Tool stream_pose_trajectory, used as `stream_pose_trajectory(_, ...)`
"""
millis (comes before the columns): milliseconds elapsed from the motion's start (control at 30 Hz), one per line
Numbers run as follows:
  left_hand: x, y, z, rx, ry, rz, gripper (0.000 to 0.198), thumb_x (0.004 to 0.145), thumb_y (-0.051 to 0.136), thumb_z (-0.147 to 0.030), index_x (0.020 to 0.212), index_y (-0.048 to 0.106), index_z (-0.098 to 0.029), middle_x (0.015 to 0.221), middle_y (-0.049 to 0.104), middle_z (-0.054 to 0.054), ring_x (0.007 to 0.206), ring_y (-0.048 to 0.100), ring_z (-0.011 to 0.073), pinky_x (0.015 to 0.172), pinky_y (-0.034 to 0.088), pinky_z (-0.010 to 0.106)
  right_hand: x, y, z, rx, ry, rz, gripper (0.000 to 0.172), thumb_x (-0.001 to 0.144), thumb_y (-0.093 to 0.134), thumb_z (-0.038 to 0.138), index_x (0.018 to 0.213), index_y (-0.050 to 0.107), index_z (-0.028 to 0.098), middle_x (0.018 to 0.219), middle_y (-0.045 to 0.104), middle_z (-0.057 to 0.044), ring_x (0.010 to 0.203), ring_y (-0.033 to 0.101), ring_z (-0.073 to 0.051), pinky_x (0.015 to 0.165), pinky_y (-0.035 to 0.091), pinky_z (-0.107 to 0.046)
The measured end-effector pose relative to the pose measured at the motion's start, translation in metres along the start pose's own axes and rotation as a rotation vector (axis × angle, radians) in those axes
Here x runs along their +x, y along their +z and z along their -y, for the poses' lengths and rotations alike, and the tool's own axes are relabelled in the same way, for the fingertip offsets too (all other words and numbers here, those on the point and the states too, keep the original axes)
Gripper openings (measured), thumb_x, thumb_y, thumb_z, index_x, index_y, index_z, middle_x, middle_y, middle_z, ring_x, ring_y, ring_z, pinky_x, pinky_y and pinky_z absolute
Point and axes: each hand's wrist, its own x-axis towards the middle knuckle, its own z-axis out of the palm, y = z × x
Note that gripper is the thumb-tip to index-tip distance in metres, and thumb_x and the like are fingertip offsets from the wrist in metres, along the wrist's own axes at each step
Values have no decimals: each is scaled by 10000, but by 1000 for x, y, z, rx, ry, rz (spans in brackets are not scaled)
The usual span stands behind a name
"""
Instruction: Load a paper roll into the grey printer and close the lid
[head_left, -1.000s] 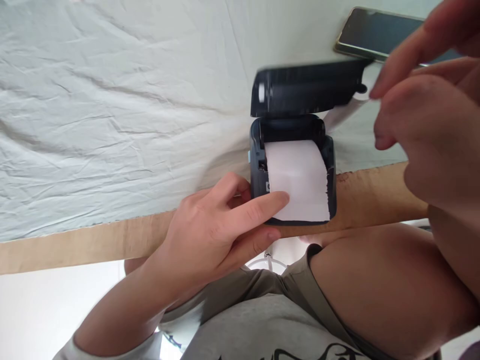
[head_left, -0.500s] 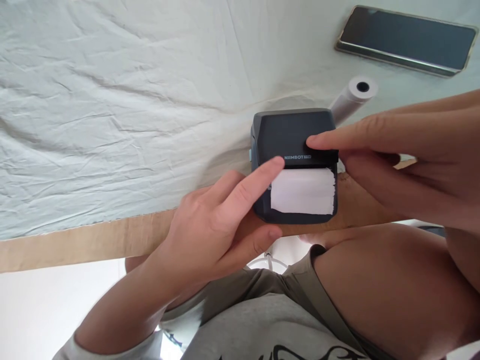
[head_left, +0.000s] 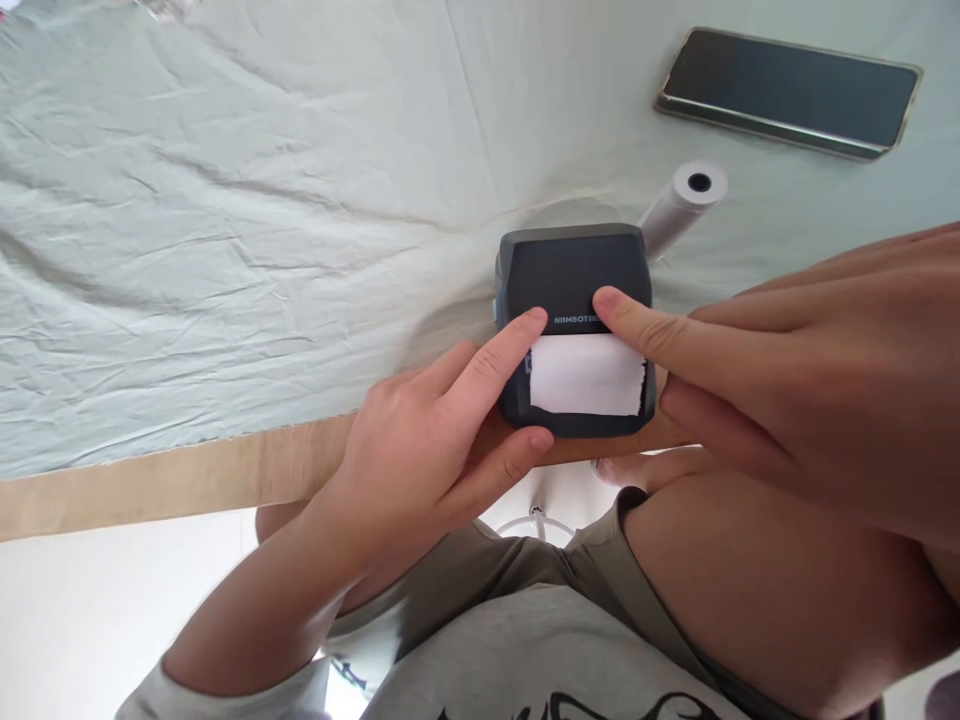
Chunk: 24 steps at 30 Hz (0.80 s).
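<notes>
A small dark label printer stands at the table's near edge with its lid down. A strip of white paper comes out of its front slot. My left hand pinches the printer's left front corner, index fingertip on the lid and thumb against the front face. My right hand comes in from the right, its index fingertip pressing the lid's front edge beside the printed brand name. Its other fingers lie along the printer's right side and its thumb sits below the front edge.
A spare white paper roll lies just behind the printer on the wrinkled pale cloth. A dark phone lies face up at the far right. The bare wooden table edge runs along the front, above my lap.
The printer's lid, open a second ago over the loaded paper, is now down. My right hand brought it down and both index fingers now press its front edge.
</notes>
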Motion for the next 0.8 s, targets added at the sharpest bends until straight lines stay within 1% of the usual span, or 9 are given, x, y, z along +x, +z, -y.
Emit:
stream_pose_trajectory(67, 0, 0, 0, 15, 2, -5, 592, 1256, 450, -620, 1759, 474, -310, 1150, 856, 37, 872, 841, 246, 543, 517, 340, 5, 0, 1, -147, -160, -32, 459, 1126, 379, 542, 1313, 797, 502, 538, 492, -21, 468, 280, -147, 559, 75, -341)
stream_pose_trajectory(167, 0, 1, 0, 5, -3, -12, 594, 1246, 477, -591, 1766, 472, -303, 1236, 869, 59, 923, 855, 264, 547, 521, 338, 12, 3, -3, -213, -284, -95, 440, 1160, 385, 511, 1245, 808, 421, 641, 659, 9, 496, 338, -130, 540, 138, -309)
stream_pose_trajectory(300, -4, 7, 0, 2, -37, -42, 621, 1224, 517, -639, 1767, 485, -339, 1217, 847, 54, 947, 841, 269, 611, 595, 350, 14, 6, -13, -74, -372, -165, 451, 1176, 381, 401, 1178, 832, 388, 692, 733, 46, 499, 403, -115, 499, 225, -320)
stream_pose_trajectory(400, -10, 11, 2, 7, -69, -127, 695, 1189, 619, -625, 1794, 454, -325, 1475, 794, 107, 1075, 850, 277, 730, 676, 370, 11, 1, -18, 146, -450, -93, 377, 1172, 428, 307, 1117, 790, 397, 681, 720, 80, 467, 436, -72, 473, 318, -300)
stream_pose_trajectory(467, -13, 12, 3, -9, -87, -138, 804, 1158, 700, -626, 1839, 391, -330, 1698, 700, 142, 1162, 852, 285, 813, 717, 385, 9, -3, -18, 219, -389, -61, 254, 1161, 462, 327, 1121, 706, 386, 654, 670, 83, 457, 457, -74, 466, 350, -306)
stream_pose_trajectory(533, -15, 11, 3, -32, -110, -128, 921, 1130, 762, -648, 1880, 313, -358, 1840, 595, 161, 1208, 854, 289, 851, 738, 388, 9, -4, -18, 198, -226, -85, 102, 1121, 528, 370, 1062, 601, 331, 646, 624, 73, 466, 482, -90, 463, 333, -328)
stream_pose_trajectory(600, -16, 11, 4, -47, -125, -130, 983, 1121, 774, -686, 1902, 256, -390, 1885, 553, 164, 1272, 851, 305, 871, 750, 389, 11, 0, -17, 196, -112, -84, 183, 1068, 587, 383, 937, 515, 276, 581, 544, 71, 428, 435, -93, 436, 271, -329)
stream_pose_trajectory(700, -16, 11, 5, -32, -105, -121, 985, 1135, 717, -756, 1912, 215, -418, 1822, 633, 161, 1275, 863, 317, 873, 760, 403, 17, 12, -19, 303, -91, 80, 290, 1061, 569, 400, 813, 534, 254, 520, 514, 58, 391, 410, -104, 387, 244, -316)
stream_pose_trajectory(800, -15, 13, 4, 5, -68, -95, 1015, 1133, 691, -794, 1919, 203, -377, 1501, 844, 133, 1056, 899, 303, 815, 758, 411, 22, 24, -22, 349, 9, 111, 296, 1086, 488, 426, 875, 598, 248, 681, 668, 20, 512, 547, -137, 461, 350, -333)
